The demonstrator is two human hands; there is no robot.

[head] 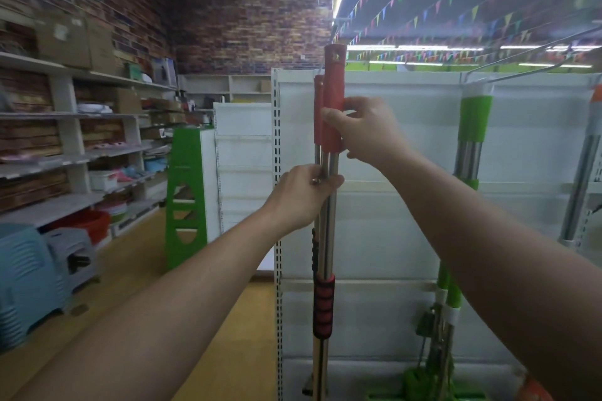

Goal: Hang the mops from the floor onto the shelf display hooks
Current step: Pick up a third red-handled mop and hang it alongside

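Left hand wrapped round steel poles of two red mops, low on shafts. Right hand higher, pinching red top sleeve of nearer mop (thumb in front, fingers behind). Both mops upright against white shelf panel, long axis vertical, tops above both grips. Hook up right, nearer right hand; green mop already there.

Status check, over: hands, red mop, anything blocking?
Left hand grips steel poles. Right hand grips red mop top, upright at shelf. No visible obstruction.
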